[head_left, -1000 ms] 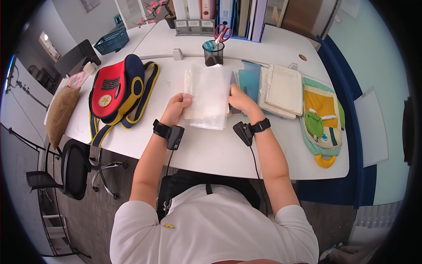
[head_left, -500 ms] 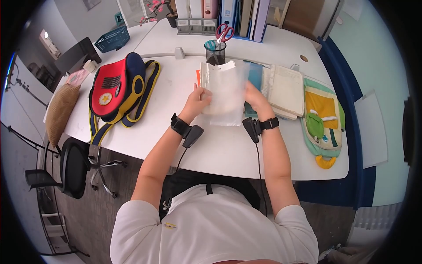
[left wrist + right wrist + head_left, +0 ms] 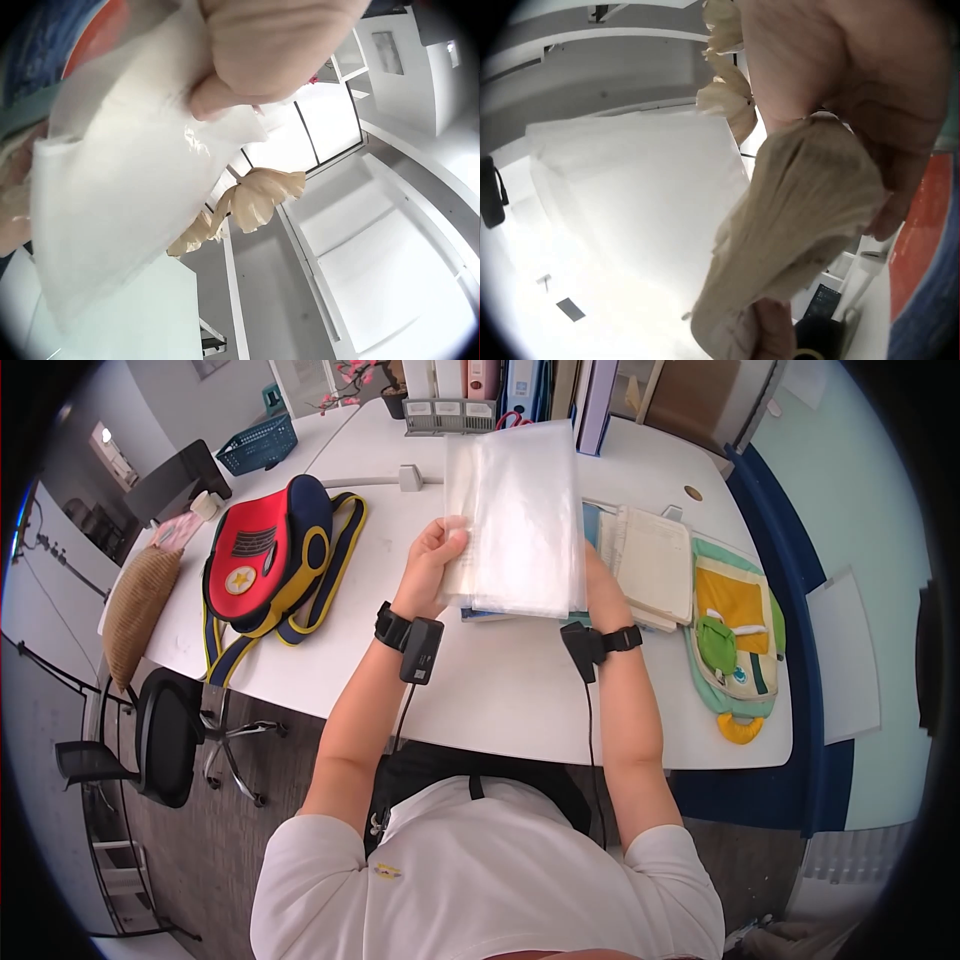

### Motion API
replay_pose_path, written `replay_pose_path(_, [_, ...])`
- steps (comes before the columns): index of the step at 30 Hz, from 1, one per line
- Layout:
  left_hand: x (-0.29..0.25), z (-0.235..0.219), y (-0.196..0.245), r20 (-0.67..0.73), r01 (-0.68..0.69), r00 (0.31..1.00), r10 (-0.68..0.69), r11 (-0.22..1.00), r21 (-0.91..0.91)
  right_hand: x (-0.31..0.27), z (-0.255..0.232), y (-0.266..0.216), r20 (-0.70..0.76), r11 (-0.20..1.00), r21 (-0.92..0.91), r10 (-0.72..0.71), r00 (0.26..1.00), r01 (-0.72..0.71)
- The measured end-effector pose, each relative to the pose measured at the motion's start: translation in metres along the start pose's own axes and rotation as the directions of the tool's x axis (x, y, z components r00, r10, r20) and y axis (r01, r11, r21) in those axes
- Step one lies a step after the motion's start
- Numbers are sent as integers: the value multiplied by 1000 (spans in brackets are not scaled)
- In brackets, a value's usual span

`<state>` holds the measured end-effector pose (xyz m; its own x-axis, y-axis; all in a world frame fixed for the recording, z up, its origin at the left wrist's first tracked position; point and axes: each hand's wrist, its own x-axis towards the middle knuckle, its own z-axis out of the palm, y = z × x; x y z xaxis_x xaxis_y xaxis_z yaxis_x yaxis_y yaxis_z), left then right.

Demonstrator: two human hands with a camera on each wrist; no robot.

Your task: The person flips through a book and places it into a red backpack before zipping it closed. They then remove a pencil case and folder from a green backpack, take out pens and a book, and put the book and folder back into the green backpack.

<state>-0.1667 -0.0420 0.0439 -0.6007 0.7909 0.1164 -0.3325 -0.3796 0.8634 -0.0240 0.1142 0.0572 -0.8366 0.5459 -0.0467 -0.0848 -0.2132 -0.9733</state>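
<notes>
A translucent plastic book cover (image 3: 520, 520) is held up over the desk, with cream paper showing through along its left side. My left hand (image 3: 437, 555) pinches its lower left edge, thumb in front; the left wrist view shows that thumb pressing on the plastic sheet (image 3: 127, 180). On the right edge is my right hand (image 3: 605, 595), its fingers mostly hidden behind the cover. In the right wrist view this hand grips a worn booklet (image 3: 795, 195) with bent, brownish pages, beside the plastic. Below the cover, the edge of a blue book (image 3: 485, 616) shows on the desk.
Worn cream booklets (image 3: 655, 565) lie stacked to the right, beside a green and yellow backpack (image 3: 735, 615). A red and navy school bag (image 3: 265, 560) lies on the left. Binders (image 3: 520, 390) stand at the back, and red scissor handles (image 3: 515, 420) show behind the cover.
Both hands have lifted the plastic cover up and tilted it toward the camera, after shifting it rightward. It now hides the pen cup; the blue book below has come into view.
</notes>
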Motion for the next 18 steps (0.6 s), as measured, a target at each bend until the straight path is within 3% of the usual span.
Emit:
replay_pose_path(1, [0, 3, 2, 12, 4, 1000, -4, 1000, -21, 10, -8, 6, 55, 995, 98, 1, 999, -6])
replay_pose_path(4, [0, 8, 2, 40, 57, 998, -55, 997, -57, 11, -17, -2, 59, 980, 96, -183, 981, 177])
replay_pose_path(7, [5, 0, -10, 50, 104, 993, -105, 994, 22, 15, -39, -8, 12, 962, 6, -274, 962, 274])
replay_pose_path(10, [4, -5, -16, 3, 122, 992, -124, 979, 166, 9, -54, -19, -135, 957, 32, -281, 950, 288])
replay_pose_path(12, [4, -12, -28, -58, 100, 995, -83, 914, 393, 5, -68, -27, -178, 943, -47, -333, 926, 330])
replay_pose_path(13, [5, -17, -36, -85, 93, 995, -58, 861, 500, 3, -75, -30, -199, 940, -59, -342, 919, 337])
replay_pose_path(14, [7, -22, -45, 39, -116, 992, 124, 710, 694, 1, -81, -33, -220, 936, -71, -351, 910, 344])
replay_pose_path(15, [5, -19, -46, 203, -312, 943, 265, 485, 817, -2, -85, -36, -229, 930, -90, -368, 901, 356])
replay_pose_path(16, [4, -17, -45, 388, -475, 852, 351, 208, 855, -6, -89, -39, -249, 924, -122, -381, 890, 362])
replay_pose_path(17, [-4, -15, -47, 446, -483, 875, 188, 266, 835, -9, -92, -42, -269, 918, -154, -395, 879, 365])
replay_pose_path(18, [-14, -7, -43, 483, -481, 875, 31, 157, 862, -12, -94, -44, -287, 911, -186, -408, 867, 367])
